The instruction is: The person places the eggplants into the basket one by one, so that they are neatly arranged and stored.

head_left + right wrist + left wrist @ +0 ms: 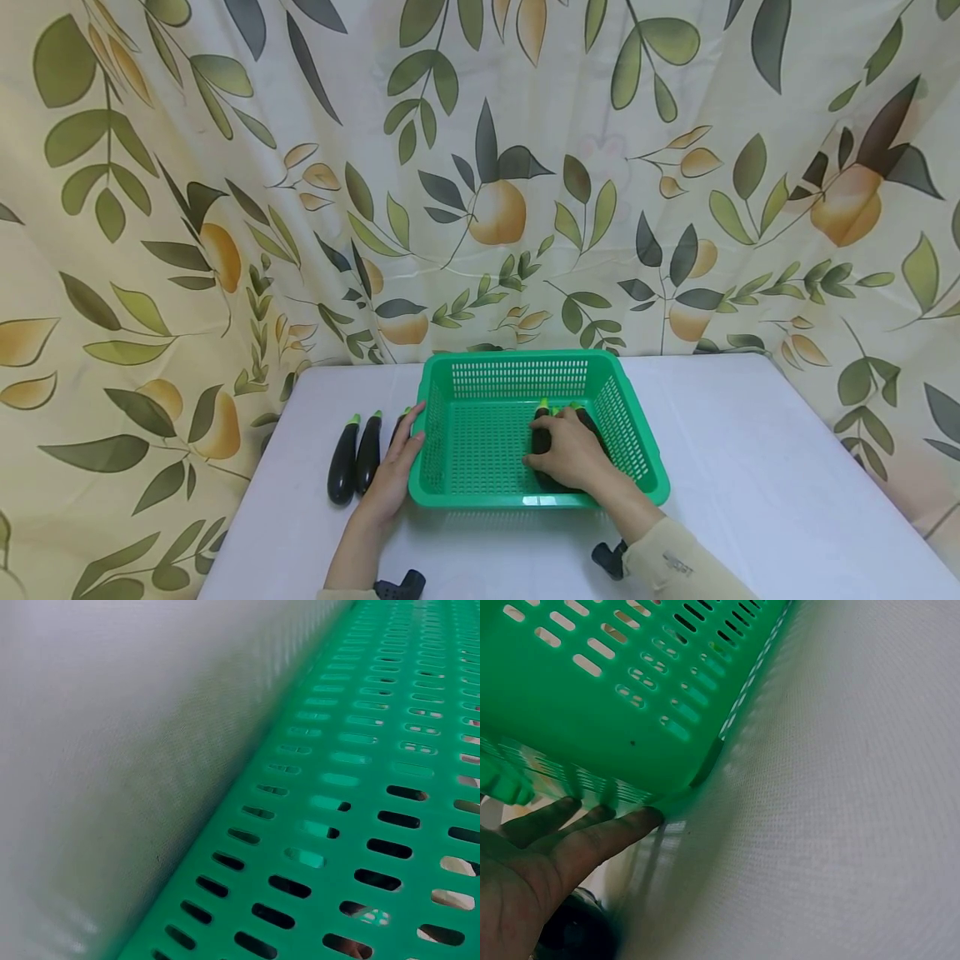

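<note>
My left hand [395,475] rests against the left wall of a green plastic basket [480,502], its fingers fairly straight; the left wrist view shows fingertips [646,817] at the basket's side. Inside the basket at the right, my right hand [572,450] grips a dark eggplant [540,440] with a green stem end. Another eggplant [591,425] lies to its right, partly covered by the hand. The right wrist view shows mostly the perforated basket wall [337,855], with the right hand largely hidden behind it.
Left of the basket, two eggplants lie on the white table, one farther out [342,462] and one nearer [369,454]. A third eggplant [397,423] is mostly hidden by the left hand. A patterned curtain [480,283] hangs behind the table [750,483].
</note>
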Action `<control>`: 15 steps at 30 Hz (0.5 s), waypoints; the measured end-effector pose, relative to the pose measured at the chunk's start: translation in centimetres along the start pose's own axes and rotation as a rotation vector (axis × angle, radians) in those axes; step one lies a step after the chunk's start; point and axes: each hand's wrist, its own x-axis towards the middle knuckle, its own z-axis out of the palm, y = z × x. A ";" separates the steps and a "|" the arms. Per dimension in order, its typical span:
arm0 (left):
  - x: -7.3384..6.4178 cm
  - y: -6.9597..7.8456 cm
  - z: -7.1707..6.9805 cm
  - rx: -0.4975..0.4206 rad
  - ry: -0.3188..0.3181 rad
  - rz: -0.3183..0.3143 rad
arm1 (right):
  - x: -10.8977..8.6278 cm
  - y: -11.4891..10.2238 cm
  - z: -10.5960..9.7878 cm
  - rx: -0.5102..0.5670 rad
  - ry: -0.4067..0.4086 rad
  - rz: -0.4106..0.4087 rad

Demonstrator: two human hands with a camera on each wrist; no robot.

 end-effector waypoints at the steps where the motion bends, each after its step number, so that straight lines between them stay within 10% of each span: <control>1: 0.0 0.0 0.0 -0.001 0.000 -0.001 | 0.1 0.0 0.1 -0.008 -0.003 0.002; 15: 0.1 -0.1 0.1 0.003 0.001 -0.013 | 0.5 -0.3 0.8 -0.117 -0.025 0.002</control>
